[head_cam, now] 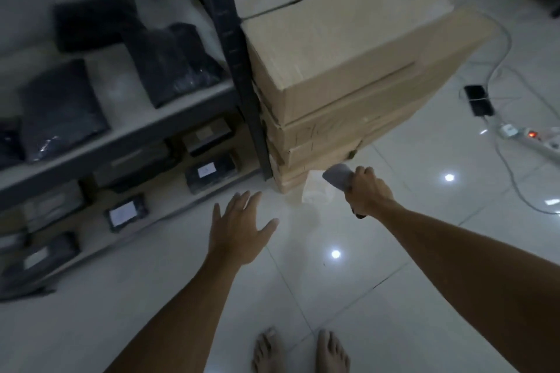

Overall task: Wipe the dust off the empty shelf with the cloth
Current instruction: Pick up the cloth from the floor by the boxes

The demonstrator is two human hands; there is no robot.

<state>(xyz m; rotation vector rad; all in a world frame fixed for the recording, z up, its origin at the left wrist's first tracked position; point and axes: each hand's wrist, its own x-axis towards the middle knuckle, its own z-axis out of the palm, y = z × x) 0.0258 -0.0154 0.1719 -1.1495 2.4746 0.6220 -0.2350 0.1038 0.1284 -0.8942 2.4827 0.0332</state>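
White shiny floor tiles (pixel 169 297) fill the near part of the room, and small bright lights are mirrored in them. On the left a dark metal rack (pixel 236 48) is seen, with a pale shelf board (pixel 127 85) that is not bare: dark wrapped packs (pixel 60 109) are laid on it. More small dark parcels (pixel 209 172) are kept on the low level under it. A tall stack of brown boxes (pixel 342 70) is pushed right up against the rack post.

The cloth (pixel 338 180), grey and bunched up, is gripped tight in the right hand (pixel 368 191), down low by the bottom corner of the boxes. It is not touching any shelf. The left hand (pixel 239 227) is spread wide, with nothing in it, over the floor near the rack.

An empty shelf cannot be made out from here, so the wiping looks not yet begun.

Some things could go wrong. The box stack could be bumped by the right arm, and a high box could be knocked down. On the far right, white cables (pixel 503 160), a power strip (pixel 542 139) with a red light and a phone (pixel 478 100) are left on the floor, so bare feet (pixel 300 351) could be caught in them. The tiles look slick, so a slip could happen. Dust could also be rubbed onto the packs if the wrong shelf is wiped.
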